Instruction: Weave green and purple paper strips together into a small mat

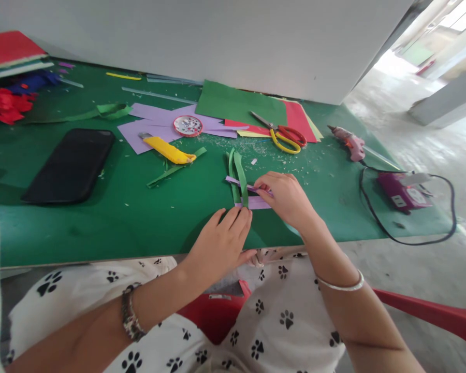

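Two green paper strips (239, 171) stand upright in my view, side by side near the table's front edge. My left hand (221, 241) lies flat over their lower ends, fingers stretched out and pressing down. With thumb and fingertips closed, my right hand (285, 197) pinches a thin purple paper strip (233, 180) that crosses the green ones. A wider purple paper strip (259, 202) lies just below it, its left part under the green strips. How the strips pass over and under each other is partly hidden by my fingers.
A yellow cutter (169, 151), scissors (285, 137), a red-rimmed lid (188, 126) and coloured paper sheets (241, 101) lie behind my hands. The black phone (70, 166) is left. A pink glue gun (349, 142) and corded purple box (404, 192) sit right.
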The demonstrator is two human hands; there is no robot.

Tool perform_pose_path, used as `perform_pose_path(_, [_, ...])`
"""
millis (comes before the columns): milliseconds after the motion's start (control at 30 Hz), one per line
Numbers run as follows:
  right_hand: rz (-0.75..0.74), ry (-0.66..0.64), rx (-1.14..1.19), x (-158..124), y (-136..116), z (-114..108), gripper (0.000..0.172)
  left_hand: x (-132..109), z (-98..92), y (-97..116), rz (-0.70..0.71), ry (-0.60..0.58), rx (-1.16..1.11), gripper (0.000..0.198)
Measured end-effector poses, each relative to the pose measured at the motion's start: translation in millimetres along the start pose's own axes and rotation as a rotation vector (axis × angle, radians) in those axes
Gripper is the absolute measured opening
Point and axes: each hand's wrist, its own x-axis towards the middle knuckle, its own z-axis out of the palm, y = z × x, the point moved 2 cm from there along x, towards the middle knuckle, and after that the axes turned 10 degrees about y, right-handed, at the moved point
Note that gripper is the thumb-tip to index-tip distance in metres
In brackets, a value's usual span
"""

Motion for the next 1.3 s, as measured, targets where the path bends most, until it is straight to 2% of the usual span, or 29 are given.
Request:
perform_pose_path(200, [-0.211,0.039,-0.035,-2,6,2,0.015,0,-1.6,-1,0.009,0.017,-0.007,0.057])
perform_pose_path(300, [-0.231,0.036,-0.078,-3,8,0,0.02,0,-1.7,-2,0.007,0.018,-0.02,0.056])
perform_pose_path(433, [-0.203,0.044,-0.051,-4,12,-2,0.022,-1,-0.7,-3,0.011,0.027,-0.046,0.056])
perform_pose_path(533, [-0.159,0.066,0.113,-7,11,-1,0.018,0,-0.6,-3,0.003,0.018,-0.058,0.055])
perform_pose_path(667, [-0.087,0.073,0.263,-6,7,1,0.024,2,-3.0,-8,0.002,0.021,-0.126,0.054])
perform_pose_path(800, [-0.068,0.053,0.21,-1,4,3,0.022,9,-3.6,-20,0.011,0.025,-0.224,0.029])
perform_pose_path(867, [-0.076,0.038,0.185,1,4,4,0.02,12,-2.3,-26,0.001,0.033,-0.245,0.024])
perform_pose_path(1000, [-0.067,-0.012,0.172,3,5,3,0.016,17,0.6,-30,-0.006,0.067,-0.225,0.02])
perform_pose_path(1167, [0.085,-0.047,0.104,7,0,0,0.012,19,-3.8,-34,-0.049,0.153,-0.125,0.019])
perform_pose_path(1233, [0.108,-0.044,0.075,8,-3,-1,0.011,20,-7.7,-40,-0.11,0.18,-0.151,0.025])
perform_pose_path(1300, [0.106,-0.032,0.078,9,-4,-1,0.01,22,-10.6,-49,-0.231,0.193,-0.211,0.03])
